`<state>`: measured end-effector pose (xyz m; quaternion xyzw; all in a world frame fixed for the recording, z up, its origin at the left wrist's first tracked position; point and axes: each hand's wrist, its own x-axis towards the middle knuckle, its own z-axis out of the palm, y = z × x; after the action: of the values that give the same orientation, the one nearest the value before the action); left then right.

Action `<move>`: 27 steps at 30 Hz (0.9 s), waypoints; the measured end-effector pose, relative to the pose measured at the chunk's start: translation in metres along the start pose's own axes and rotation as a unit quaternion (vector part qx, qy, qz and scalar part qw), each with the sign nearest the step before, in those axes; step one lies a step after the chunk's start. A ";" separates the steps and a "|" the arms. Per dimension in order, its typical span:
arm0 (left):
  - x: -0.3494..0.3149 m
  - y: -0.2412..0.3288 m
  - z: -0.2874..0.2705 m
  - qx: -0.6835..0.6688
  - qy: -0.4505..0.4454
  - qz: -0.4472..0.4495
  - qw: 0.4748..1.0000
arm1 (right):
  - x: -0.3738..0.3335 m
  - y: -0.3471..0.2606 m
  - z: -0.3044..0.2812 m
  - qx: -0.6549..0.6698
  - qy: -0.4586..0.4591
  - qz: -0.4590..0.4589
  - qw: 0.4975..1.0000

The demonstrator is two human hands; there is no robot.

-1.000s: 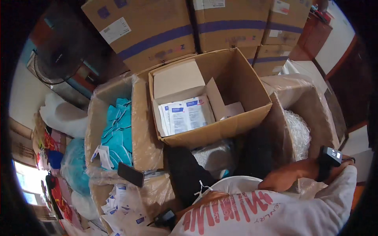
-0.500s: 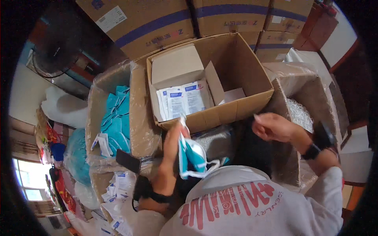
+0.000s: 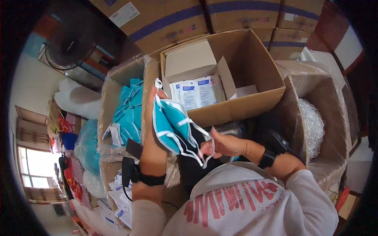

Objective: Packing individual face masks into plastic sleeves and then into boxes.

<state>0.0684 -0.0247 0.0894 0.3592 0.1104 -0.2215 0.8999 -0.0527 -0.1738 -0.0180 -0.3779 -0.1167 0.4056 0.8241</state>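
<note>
A teal face mask (image 3: 169, 116) with white edging is in my left hand (image 3: 151, 103), closed around its upper end in front of the cardboard box. The mask tilts with its folds spread apart, and white straps hang from its lower and right edges. My right hand (image 3: 228, 144) pinches a white strap loop (image 3: 213, 146) to the right of the mask. Its thumb and index finger show, while the other fingers are partly hidden. More teal masks (image 3: 128, 114) lie heaped in the plastic-lined box just left of my left arm.
An open cardboard box (image 3: 240, 112) ahead holds a white carton (image 3: 189, 59) with white printed packets (image 3: 197, 93). To the right, another box contains a bundle of white strands (image 3: 312, 128). Loose packets (image 3: 122, 202) fill a box at lower left. Closed cartons (image 3: 244, 20) are stacked behind.
My right hand has come left from beside the right box to the mask's straps. My left hand has lifted the mask higher, and more of its teal surface now shows.
</note>
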 end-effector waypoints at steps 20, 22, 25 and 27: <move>-0.007 0.047 -0.059 0.618 0.092 0.394 0.674 | -0.008 -0.018 0.009 -0.093 0.108 0.029 0.989; -0.017 0.051 -0.063 0.708 0.040 0.372 0.599 | -0.014 -0.025 0.008 -0.188 0.108 0.009 0.976; -0.031 0.048 -0.077 0.815 -0.002 0.300 0.496 | -0.019 -0.041 0.008 -0.333 0.098 0.010 0.938; -0.038 0.029 -0.078 0.804 -0.071 0.268 0.526 | -0.020 -0.042 0.006 -0.427 0.100 -0.009 0.899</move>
<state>0.0459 0.0609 0.0644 0.9262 -0.2806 0.0101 0.2517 -0.0440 -0.2020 0.0181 -0.7310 -0.1993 0.2692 0.5945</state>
